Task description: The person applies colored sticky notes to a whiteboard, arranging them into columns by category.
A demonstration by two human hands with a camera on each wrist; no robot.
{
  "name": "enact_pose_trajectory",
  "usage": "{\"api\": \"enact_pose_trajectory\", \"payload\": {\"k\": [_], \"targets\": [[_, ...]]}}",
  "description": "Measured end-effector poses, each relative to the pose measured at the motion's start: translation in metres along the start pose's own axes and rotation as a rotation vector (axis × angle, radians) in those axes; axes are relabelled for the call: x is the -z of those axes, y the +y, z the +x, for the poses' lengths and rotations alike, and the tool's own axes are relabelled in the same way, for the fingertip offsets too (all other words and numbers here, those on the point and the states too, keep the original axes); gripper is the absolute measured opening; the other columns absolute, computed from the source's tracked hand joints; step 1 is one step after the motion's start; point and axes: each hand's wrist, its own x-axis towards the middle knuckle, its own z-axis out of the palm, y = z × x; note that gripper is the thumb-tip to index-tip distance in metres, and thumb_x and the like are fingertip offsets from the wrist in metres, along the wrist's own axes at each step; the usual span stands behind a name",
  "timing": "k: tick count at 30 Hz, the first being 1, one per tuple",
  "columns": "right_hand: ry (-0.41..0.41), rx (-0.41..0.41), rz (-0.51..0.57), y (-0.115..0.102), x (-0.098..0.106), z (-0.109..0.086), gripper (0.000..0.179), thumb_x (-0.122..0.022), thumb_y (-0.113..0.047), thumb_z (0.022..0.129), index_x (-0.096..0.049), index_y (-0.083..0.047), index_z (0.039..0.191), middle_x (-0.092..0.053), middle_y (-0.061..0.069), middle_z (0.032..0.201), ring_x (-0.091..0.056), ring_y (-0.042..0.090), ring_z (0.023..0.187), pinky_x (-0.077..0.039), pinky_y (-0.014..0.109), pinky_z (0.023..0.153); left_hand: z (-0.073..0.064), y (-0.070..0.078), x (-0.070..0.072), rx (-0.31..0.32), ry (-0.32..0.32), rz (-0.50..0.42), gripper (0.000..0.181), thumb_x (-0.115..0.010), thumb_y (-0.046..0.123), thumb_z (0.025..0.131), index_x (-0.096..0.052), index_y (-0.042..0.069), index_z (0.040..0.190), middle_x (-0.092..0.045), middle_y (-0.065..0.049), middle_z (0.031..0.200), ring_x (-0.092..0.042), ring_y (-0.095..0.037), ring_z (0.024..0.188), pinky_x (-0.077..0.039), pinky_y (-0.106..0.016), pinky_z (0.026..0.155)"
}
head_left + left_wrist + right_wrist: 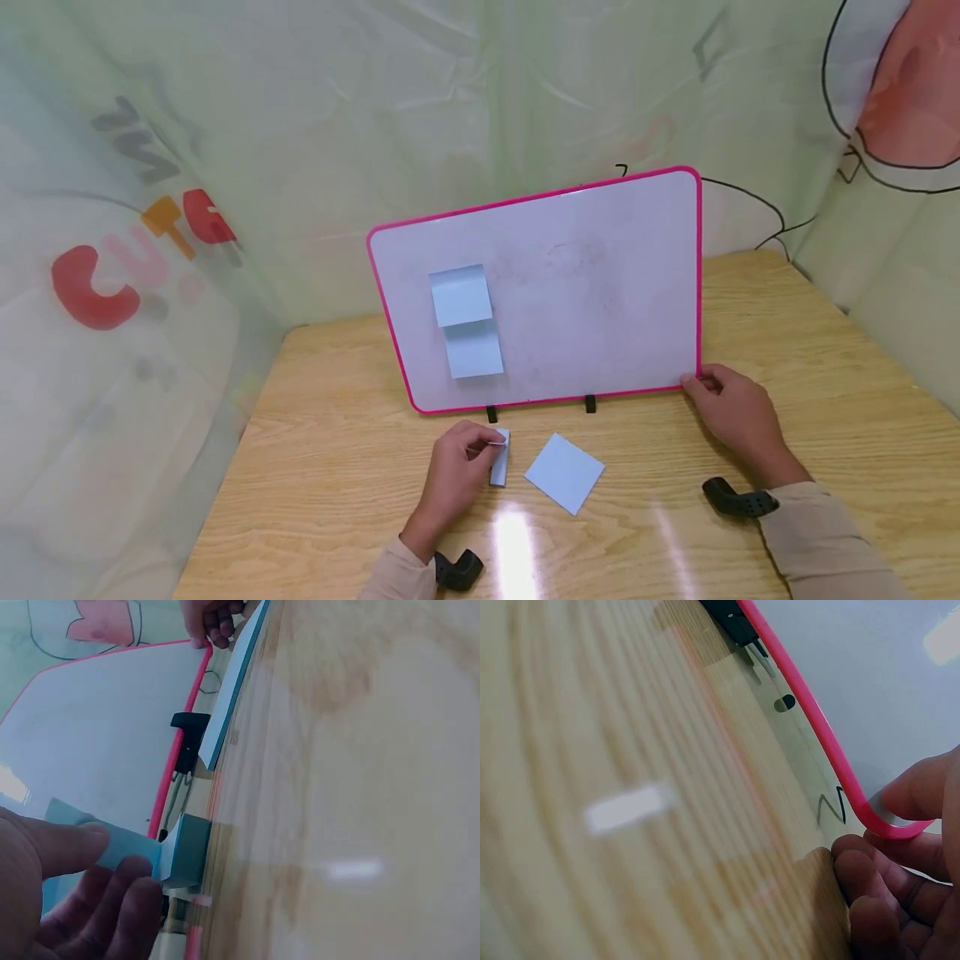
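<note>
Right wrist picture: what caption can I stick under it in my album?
The right grip pinches a pink-rimmed whiteboard by its rounded corner, over a wooden table.

One whiteboard (600,283) stands on one bench (337,467), with two black feet at its lower edge — a left foot (492,414) and a right foot (590,404). Two blue notes are on the board: one upper note (461,298), one lower note (474,354). One square blue pad (564,473) lies flat, and there is one narrow blue block (187,851) plus one pinched blue sheet (131,844) — whether joined or separate cannot be told. Hands number two, one left hand (456,468) and one right hand (738,417).
</note>
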Motion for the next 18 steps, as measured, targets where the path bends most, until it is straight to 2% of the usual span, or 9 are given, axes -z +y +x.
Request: {"api": "enact_pose_trajectory", "payload": {"k": [5, 9, 14, 18], "targets": [[-0.003, -0.004, 0.001, 0.0002, 0.0002, -0.0014, 0.049, -0.054, -0.038, 0.103, -0.062, 0.008, 0.117, -0.067, 0.021, 0.099, -0.059, 0.031, 0.084, -0.043, 0.039, 0.069, -0.0011, 0.0014, -0.0033, 0.006, 0.000, -0.088, 0.009, -0.063, 0.001, 0.097, -0.070, 0.007, 0.100, -0.058, -0.004, 0.099, -0.069, -0.013, 0.077, -0.059, -0.028, 0.066], [0.002, 0.010, 0.007, 0.0015, 0.0000, -0.0008, 0.050, -0.054, -0.038, 0.103, -0.062, 0.009, 0.119, -0.067, 0.022, 0.100, -0.060, 0.033, 0.087, -0.044, 0.041, 0.071, -0.0004, 0.0007, -0.0042, 0.034, -0.023, -0.145, 0.009, -0.058, -0.001, 0.098, -0.066, 0.003, 0.100, -0.060, -0.007, 0.101, -0.072, -0.014, 0.076, -0.059, -0.030, 0.063], [-0.005, 0.015, 0.020, 0.0026, 0.0000, 0.0000, 0.052, -0.053, -0.038, 0.103, -0.061, 0.009, 0.121, -0.067, 0.024, 0.103, -0.061, 0.036, 0.090, -0.045, 0.044, 0.073, 0.0003, 0.0017, -0.0036, 0.035, -0.045, -0.075, 0.010, -0.056, 0.000, 0.100, -0.065, 0.005, 0.103, -0.062, -0.005, 0.104, -0.071, -0.009, 0.076, -0.058, -0.026, 0.062], [-0.016, 0.008, 0.018, 0.0016, 0.0004, -0.0002, 0.053, -0.052, -0.039, 0.103, -0.060, 0.010, 0.122, -0.067, 0.024, 0.104, -0.061, 0.037, 0.091, -0.046, 0.046, 0.074, 0.0009, 0.0037, -0.0045, -0.008, -0.054, 0.012, 0.011, -0.056, 0.000, 0.101, -0.063, 0.007, 0.103, -0.060, -0.004, 0.103, -0.071, -0.007, 0.075, -0.057, -0.022, 0.060]]}}
